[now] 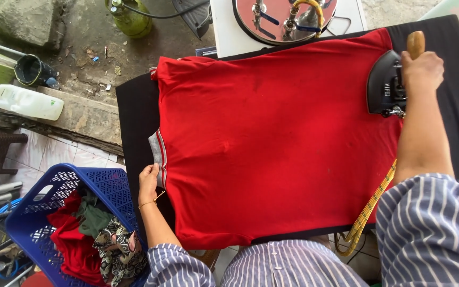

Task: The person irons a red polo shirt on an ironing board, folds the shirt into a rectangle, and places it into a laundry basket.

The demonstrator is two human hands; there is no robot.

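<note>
A red shirt [272,138] with a grey striped collar lies flat on a black ironing board [134,117]. My left hand [148,182] rests on the shirt's collar at the board's left side and pins it down. My right hand [422,70] grips the wooden handle of a black iron [382,84], which sits on the shirt's right edge near the far side of the board. A yellow braided cord [370,210] hangs from the iron under my right forearm.
A blue plastic laundry basket [67,183] with red and patterned clothes stands at the lower left. Beyond the board are a white stand with a round metal vessel [282,21], a green gas cylinder [129,18], a white jug [27,102] and a concrete step.
</note>
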